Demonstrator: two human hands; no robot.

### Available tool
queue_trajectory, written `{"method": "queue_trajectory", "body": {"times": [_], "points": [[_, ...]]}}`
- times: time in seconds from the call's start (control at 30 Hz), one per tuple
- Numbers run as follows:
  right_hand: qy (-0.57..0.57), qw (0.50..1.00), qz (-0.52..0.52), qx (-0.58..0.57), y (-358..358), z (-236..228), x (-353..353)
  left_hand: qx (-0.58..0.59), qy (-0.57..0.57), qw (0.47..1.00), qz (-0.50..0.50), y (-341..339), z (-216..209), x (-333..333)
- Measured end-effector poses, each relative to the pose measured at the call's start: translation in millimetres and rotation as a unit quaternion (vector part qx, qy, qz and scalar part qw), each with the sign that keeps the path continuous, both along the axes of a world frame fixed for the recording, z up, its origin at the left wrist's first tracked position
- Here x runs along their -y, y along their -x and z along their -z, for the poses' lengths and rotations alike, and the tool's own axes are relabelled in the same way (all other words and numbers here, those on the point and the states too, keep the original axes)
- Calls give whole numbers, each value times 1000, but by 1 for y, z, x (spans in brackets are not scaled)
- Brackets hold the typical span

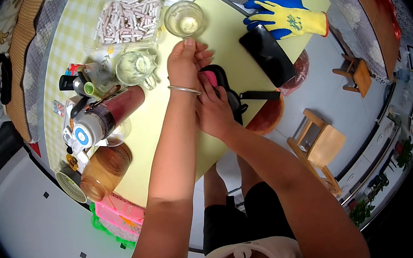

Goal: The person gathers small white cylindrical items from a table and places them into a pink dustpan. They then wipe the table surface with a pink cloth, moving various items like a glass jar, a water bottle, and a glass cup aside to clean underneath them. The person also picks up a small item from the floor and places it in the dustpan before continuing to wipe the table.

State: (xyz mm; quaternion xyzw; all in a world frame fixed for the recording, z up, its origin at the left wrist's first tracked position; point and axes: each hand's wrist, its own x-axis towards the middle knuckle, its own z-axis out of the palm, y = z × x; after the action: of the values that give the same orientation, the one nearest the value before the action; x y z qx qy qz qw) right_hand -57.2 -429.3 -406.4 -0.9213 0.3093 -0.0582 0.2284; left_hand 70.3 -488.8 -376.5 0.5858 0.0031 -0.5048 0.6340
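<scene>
My left hand [187, 59] is over the pale yellow tabletop, a silver bangle on its wrist. Its thumb points toward a clear glass cup [184, 20] of pale liquid, and the loosely bent fingers are apart with nothing visible in them. Close beside that wrist, my right hand [216, 110] lies with its fingers stretched over a black padded item with a pink patch [213, 77]. My fingers and left wrist cover part of this item, so its exact kind does not show. A black strap [260, 95] reaches rightward from it toward the table edge.
A clear plastic box [91, 39] holds many small whitish-pink sticks. Left are a glass jug [135, 68], a dark red bottle [123, 105] and an amber jar [106, 169]. Right are a black phone [268, 55] and yellow-blue gloves [290, 23]. Wooden chairs [325, 144] stand beyond.
</scene>
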Motion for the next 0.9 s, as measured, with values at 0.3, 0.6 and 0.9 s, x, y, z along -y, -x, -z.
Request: {"method": "queue_trajectory", "body": {"times": [0.3, 0.6, 0.9], "points": [[403, 892, -81, -187, 0, 14, -3, 595, -133, 726, 318, 97, -31, -37], [75, 995, 22, 70, 0, 12, -10, 592, -83, 617, 512, 127, 17, -30], [38, 998, 11, 42, 4, 3, -9, 546, -109, 666, 496, 147, -35, -36]]}}
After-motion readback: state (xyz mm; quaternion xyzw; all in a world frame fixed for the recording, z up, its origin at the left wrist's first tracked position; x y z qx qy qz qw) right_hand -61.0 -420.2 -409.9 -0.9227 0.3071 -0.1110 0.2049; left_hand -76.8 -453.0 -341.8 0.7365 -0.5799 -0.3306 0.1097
